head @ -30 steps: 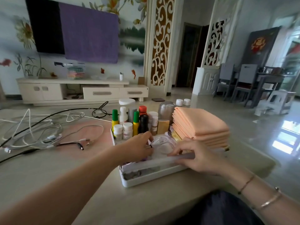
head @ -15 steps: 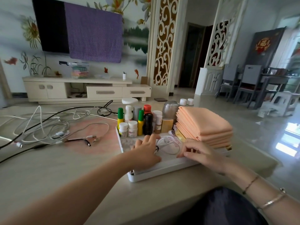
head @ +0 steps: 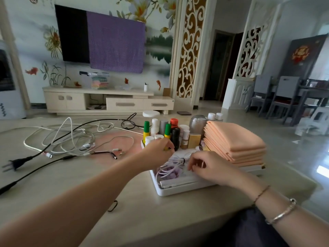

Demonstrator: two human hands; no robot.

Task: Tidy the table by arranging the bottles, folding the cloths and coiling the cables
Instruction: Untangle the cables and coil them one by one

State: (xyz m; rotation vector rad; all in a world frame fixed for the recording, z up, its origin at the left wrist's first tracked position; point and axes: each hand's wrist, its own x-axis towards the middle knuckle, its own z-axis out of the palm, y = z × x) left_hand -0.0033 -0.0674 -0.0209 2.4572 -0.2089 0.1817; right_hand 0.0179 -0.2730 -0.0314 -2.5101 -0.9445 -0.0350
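A white tray (head: 178, 190) sits on the table in front of me. Several bottles (head: 175, 132) stand upright at its back, and a stack of folded peach cloths (head: 235, 141) fills its right side. A coiled pale purple and white cable (head: 168, 171) lies in the tray's front. My left hand (head: 158, 150) reaches in by the front row of bottles, fingers bent toward a yellow bottle; its fingertips are hidden. My right hand (head: 208, 166) hovers over the tray with curled fingers pinching the coiled cable's white strands. Loose white and black cables (head: 71, 139) sprawl across the table's left half.
A black power plug (head: 14, 164) lies at the far left, its cord running toward the near edge. A small black loop (head: 113, 205) rests near my left forearm. Two white-capped bottles (head: 214, 116) and a white lid (head: 151, 114) stand behind the tray. The table edge drops off right of the cloths.
My left hand has moved off the coiled cable toward the bottles. My right hand has slid left onto the cable. The view has shifted, showing more of the table's left side.
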